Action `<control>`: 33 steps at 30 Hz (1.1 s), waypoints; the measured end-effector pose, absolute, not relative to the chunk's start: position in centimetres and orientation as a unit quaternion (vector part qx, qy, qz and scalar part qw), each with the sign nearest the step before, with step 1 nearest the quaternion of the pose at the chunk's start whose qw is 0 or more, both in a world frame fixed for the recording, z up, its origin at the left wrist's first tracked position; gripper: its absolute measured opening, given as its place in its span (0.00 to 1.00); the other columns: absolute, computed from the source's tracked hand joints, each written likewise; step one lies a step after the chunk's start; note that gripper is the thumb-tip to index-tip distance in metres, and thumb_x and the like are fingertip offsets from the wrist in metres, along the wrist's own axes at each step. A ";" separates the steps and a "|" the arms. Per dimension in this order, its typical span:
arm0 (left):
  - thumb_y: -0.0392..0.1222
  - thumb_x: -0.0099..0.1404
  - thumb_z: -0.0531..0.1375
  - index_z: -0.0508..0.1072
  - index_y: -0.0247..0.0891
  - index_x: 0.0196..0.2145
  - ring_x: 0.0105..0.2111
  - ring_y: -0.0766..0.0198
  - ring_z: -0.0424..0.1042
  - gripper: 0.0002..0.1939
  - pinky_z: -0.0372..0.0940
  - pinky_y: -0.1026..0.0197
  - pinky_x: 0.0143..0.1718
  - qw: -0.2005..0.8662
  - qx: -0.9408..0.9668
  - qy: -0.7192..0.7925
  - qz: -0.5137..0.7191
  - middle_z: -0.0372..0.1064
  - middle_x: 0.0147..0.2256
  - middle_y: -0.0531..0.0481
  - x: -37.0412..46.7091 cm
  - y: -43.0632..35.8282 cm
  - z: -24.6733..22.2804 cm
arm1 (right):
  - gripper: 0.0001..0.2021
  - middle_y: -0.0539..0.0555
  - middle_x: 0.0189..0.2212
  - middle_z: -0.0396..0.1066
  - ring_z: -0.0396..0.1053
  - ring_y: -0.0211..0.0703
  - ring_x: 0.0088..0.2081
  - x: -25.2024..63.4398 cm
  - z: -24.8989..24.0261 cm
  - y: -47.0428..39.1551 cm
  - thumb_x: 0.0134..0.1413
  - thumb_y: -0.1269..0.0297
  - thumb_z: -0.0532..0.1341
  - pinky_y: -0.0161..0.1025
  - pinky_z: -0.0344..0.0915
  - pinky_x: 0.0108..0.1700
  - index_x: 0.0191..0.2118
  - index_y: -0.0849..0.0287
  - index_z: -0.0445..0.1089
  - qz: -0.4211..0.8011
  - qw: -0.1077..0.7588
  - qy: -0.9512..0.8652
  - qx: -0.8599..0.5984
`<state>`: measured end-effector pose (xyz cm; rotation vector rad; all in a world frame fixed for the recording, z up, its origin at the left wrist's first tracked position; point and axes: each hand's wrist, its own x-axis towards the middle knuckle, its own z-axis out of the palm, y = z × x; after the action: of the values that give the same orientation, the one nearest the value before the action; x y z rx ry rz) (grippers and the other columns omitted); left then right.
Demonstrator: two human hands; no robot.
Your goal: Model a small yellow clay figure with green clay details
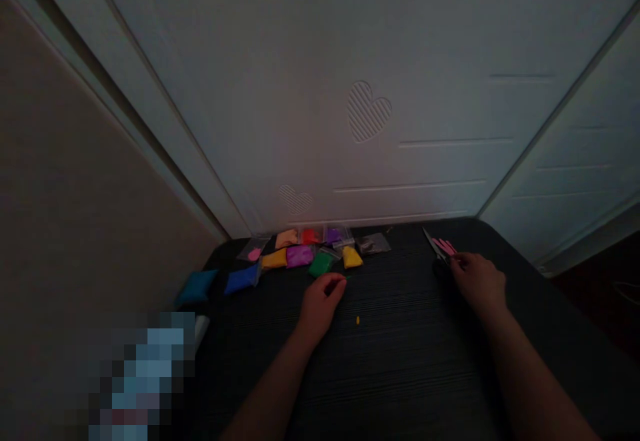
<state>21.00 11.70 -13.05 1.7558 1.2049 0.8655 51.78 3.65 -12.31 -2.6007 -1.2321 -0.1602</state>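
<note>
On the right of the table [400,381], the scissors [434,244] lie just ahead and left of my right grip [480,282], the nearer one; whether it clasps or merely touches them, I cannot tell. Their long axis slants, blades pointing away and leftward. My left grip [320,302] pinches a green sliver [349,277], pointing right.

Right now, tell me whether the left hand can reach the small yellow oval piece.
Probably yes: the yellow piece lies near the left hand, nothing between, though that hand seems to hold a thin green strip.
</note>
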 end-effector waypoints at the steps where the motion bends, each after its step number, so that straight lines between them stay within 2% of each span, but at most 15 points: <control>1: 0.47 0.56 0.54 0.72 0.36 0.33 0.32 0.61 0.69 0.13 0.63 0.60 0.35 0.412 0.695 0.479 0.342 0.72 0.31 0.49 21.0 11.7 -13.1 | 0.17 0.59 0.36 0.69 0.66 0.52 0.37 51.7 -12.2 3.6 0.53 0.56 0.48 0.43 0.57 0.32 0.38 0.57 0.70 -0.052 0.127 -0.424 -0.895; 9: 0.49 0.57 0.53 0.72 0.37 0.33 0.32 0.61 0.69 0.15 0.63 0.60 0.34 0.413 0.694 0.476 0.348 0.71 0.31 0.49 20.8 11.7 -13.5 | 0.18 0.59 0.35 0.68 0.67 0.49 0.34 50.6 -12.8 3.5 0.52 0.55 0.48 0.41 0.59 0.33 0.40 0.58 0.68 -0.012 0.117 -0.482 -0.868; 13: 0.49 0.57 0.53 0.72 0.37 0.32 0.30 0.62 0.70 0.14 0.63 0.61 0.32 0.411 0.696 0.468 0.357 0.72 0.30 0.50 20.8 11.7 -13.3 | 0.16 0.61 0.38 0.66 0.68 0.49 0.35 50.8 -13.6 3.7 0.52 0.60 0.49 0.42 0.61 0.34 0.42 0.59 0.67 0.024 0.125 -0.489 -0.863; 16: 0.48 0.57 0.54 0.72 0.38 0.32 0.31 0.62 0.70 0.13 0.63 0.61 0.33 0.414 0.694 0.466 0.361 0.72 0.31 0.50 20.8 11.7 -13.2 | 0.15 0.61 0.39 0.66 0.68 0.49 0.35 50.6 -13.5 3.8 0.51 0.60 0.50 0.41 0.61 0.33 0.42 0.58 0.65 0.028 0.125 -0.494 -0.860; 19: 0.48 0.57 0.54 0.73 0.37 0.32 0.32 0.62 0.69 0.13 0.63 0.60 0.34 0.421 0.690 0.467 0.358 0.72 0.31 0.50 20.8 11.8 -13.3 | 0.14 0.59 0.37 0.68 0.68 0.49 0.36 50.0 -13.0 3.8 0.49 0.58 0.53 0.40 0.61 0.33 0.41 0.57 0.65 0.043 0.132 -0.512 -0.848; 24: 0.49 0.56 0.54 0.72 0.37 0.34 0.32 0.62 0.69 0.14 0.62 0.60 0.36 0.430 0.684 0.472 0.351 0.71 0.32 0.50 20.9 11.8 -13.5 | 0.11 0.56 0.29 0.69 0.68 0.47 0.32 48.7 -12.3 3.7 0.47 0.56 0.55 0.38 0.57 0.29 0.35 0.56 0.66 0.068 0.145 -0.514 -0.843; 29: 0.50 0.56 0.54 0.72 0.37 0.33 0.32 0.61 0.69 0.15 0.62 0.60 0.34 0.428 0.686 0.472 0.352 0.72 0.31 0.49 20.9 11.8 -13.5 | 0.08 0.53 0.24 0.67 0.66 0.46 0.26 48.0 -12.3 3.2 0.45 0.58 0.56 0.39 0.54 0.26 0.29 0.57 0.64 0.085 0.199 -0.515 -0.830; 33: 0.50 0.56 0.54 0.72 0.37 0.33 0.32 0.60 0.69 0.15 0.63 0.59 0.35 0.432 0.684 0.464 0.361 0.72 0.31 0.49 20.9 11.9 -13.6 | 0.06 0.51 0.24 0.66 0.66 0.44 0.26 48.2 -12.3 3.5 0.43 0.62 0.57 0.38 0.58 0.27 0.29 0.57 0.61 0.127 0.281 -0.529 -0.791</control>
<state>20.87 11.93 -13.62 1.7054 1.1563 0.8990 48.20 3.45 -12.27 -2.1193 -1.4163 0.3394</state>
